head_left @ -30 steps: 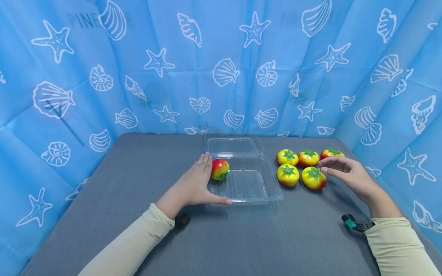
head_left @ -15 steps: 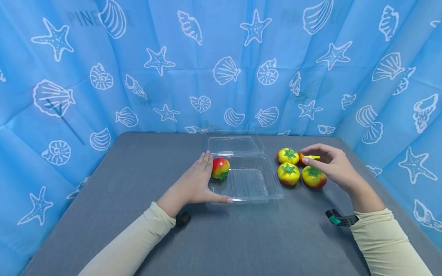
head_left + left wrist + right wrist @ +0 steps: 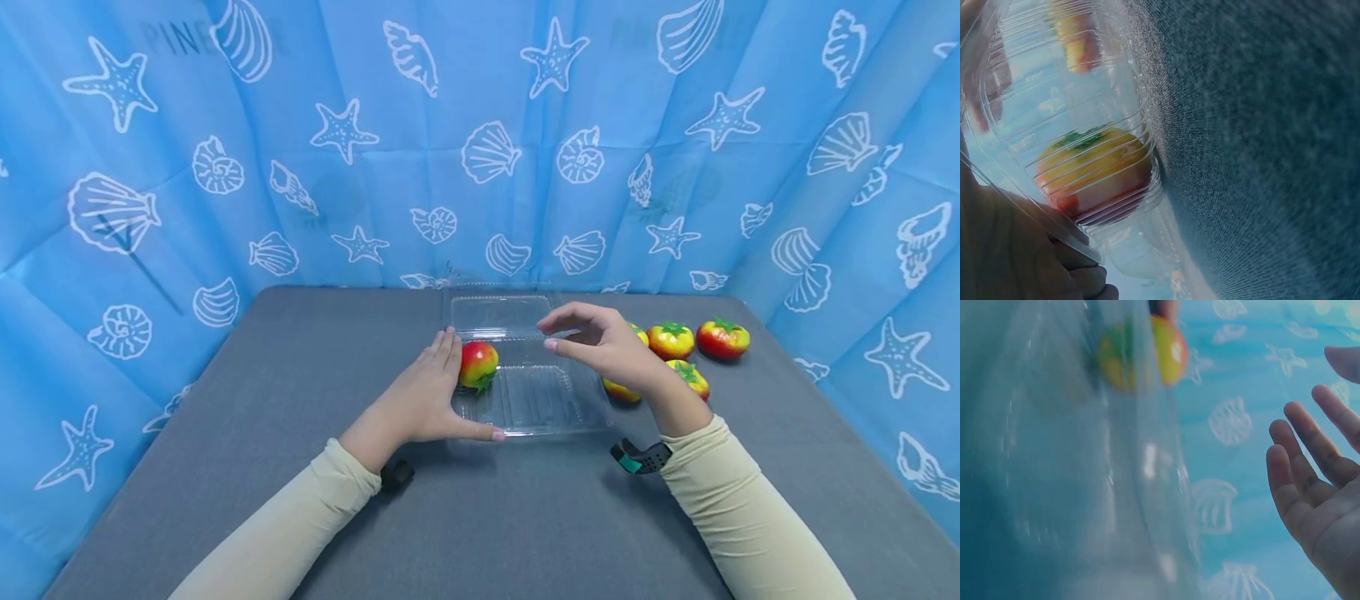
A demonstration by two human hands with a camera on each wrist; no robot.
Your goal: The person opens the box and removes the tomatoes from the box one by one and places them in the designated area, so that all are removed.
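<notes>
A clear plastic clamshell container (image 3: 592, 421) stands with its lid (image 3: 498, 312) folded back behind it. Inside, at the left, sits a round red-and-yellow toy fruit with a green leafy cap (image 3: 478, 365). My left hand (image 3: 420, 396) rests along the container's left side, fingers straight, thumb stretched over the front rim. Above the container's back right part hovers my right hand (image 3: 600, 342), fingers loosely bent and holding nothing. The right wrist view shows that hand (image 3: 1329, 487) with fingers spread apart from the container. Through the ribbed wall, the left wrist view shows the toy fruit (image 3: 1094, 175).
Right of the container stand several matching toy fruits, including one at the far right (image 3: 723, 339) and one behind my right wrist (image 3: 688, 379); my right arm partly covers some. A grey table (image 3: 337, 333) lies below, with a blue shell-patterned curtain (image 3: 480, 208) behind.
From beside the toy fruits on the right, my right hand has swung left to above the container, carrying nothing. My left hand and the fruit in the container have stayed put.
</notes>
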